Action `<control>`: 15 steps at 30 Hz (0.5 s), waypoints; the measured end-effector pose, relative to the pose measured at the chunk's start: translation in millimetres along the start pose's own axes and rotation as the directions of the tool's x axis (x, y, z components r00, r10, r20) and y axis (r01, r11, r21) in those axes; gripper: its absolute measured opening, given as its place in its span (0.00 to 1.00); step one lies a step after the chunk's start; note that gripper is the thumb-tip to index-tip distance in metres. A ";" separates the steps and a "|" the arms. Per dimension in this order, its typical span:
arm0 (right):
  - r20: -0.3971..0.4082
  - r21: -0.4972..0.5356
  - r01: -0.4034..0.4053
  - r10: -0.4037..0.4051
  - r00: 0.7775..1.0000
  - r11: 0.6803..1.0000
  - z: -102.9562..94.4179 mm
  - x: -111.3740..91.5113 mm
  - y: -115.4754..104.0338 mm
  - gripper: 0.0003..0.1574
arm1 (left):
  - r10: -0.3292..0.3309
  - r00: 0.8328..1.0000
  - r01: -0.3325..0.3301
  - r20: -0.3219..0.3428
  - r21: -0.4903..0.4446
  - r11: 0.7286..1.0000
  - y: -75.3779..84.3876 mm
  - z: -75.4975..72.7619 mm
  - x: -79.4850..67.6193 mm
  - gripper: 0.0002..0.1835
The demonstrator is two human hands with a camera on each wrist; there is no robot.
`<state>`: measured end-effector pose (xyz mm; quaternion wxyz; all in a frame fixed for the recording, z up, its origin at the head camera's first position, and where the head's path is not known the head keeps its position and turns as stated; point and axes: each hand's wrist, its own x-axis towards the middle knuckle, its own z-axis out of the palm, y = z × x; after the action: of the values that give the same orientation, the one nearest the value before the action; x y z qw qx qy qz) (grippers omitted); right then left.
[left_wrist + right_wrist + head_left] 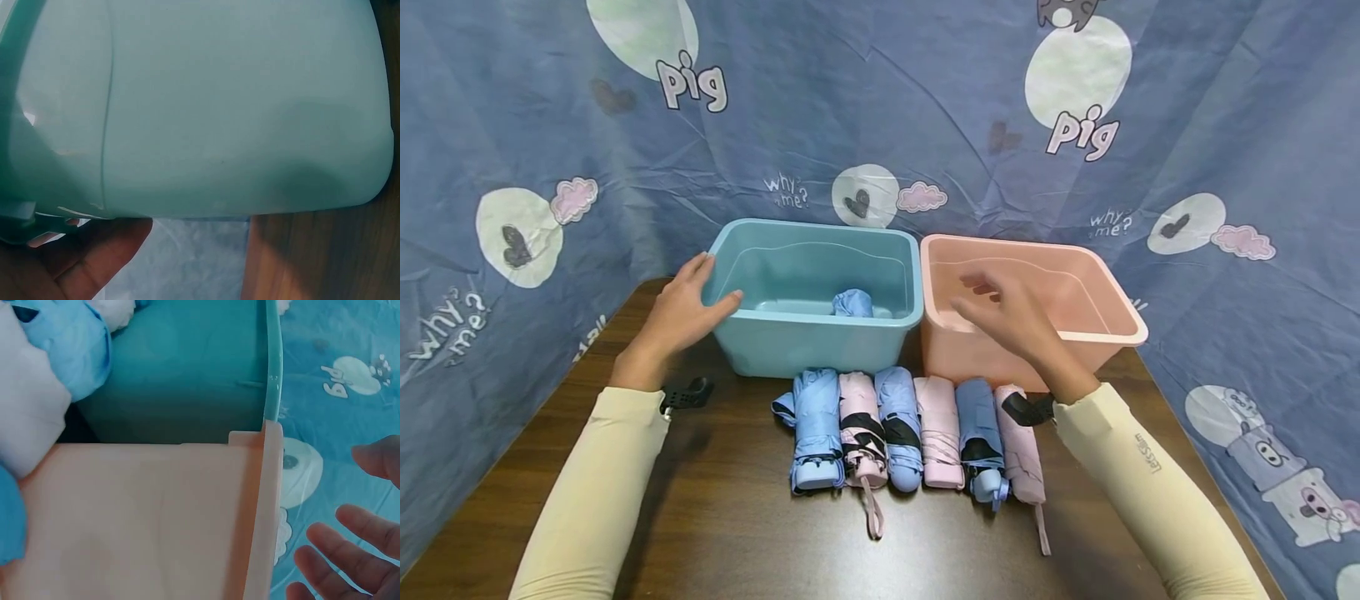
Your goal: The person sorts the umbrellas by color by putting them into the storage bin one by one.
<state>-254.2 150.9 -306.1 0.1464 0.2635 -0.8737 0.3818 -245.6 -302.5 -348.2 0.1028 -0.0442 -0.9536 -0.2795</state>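
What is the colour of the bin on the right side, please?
The bin is peach-pink; the head view shows it best.

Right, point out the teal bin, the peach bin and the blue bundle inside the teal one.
Teal bin [808,346]: head view, on its front wall.
Peach bin [964,356]: head view, on its front wall.
Blue bundle [853,302]: head view, on its visible fabric.

Wore long cream sleeves, L sleeve [587,500] & R sleeve [1157,500], smooth & snug, w/ plain cuffs [631,400] nr. wrists. Showed sm. dk. lettering [1147,452], approx. "LetsSlim", lengthwise on R one. Had blk. wrist unit [692,393] w/ rounded end on L, 2nd blk. unit [1024,409] on R. Went bare at L fingers [107,256] & R fingers [349,554].
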 end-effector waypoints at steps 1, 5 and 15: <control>-0.002 0.006 0.000 0.000 1.000 1.000 -0.8 -3.1 0.8 0.28 | -0.001 1.000 0.001 0.001 -0.004 1.000 -0.4 -0.2 -0.2 0.48; -0.007 0.027 -0.005 0.005 1.000 1.000 -4.8 -17.8 2.4 0.27 | -0.003 1.000 0.003 0.005 -0.011 1.000 -1.2 -0.3 -0.6 0.49; -0.030 0.042 -0.015 0.016 0.999 0.999 -11.0 -54.1 3.0 0.24 | 0.008 1.000 -0.008 -0.002 -0.011 1.000 -0.3 -1.2 0.3 0.48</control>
<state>-211.0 179.7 -325.2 0.1510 0.2539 -0.8653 0.4050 -245.8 -303.4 -347.3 0.1046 -0.0481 -0.9518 -0.2844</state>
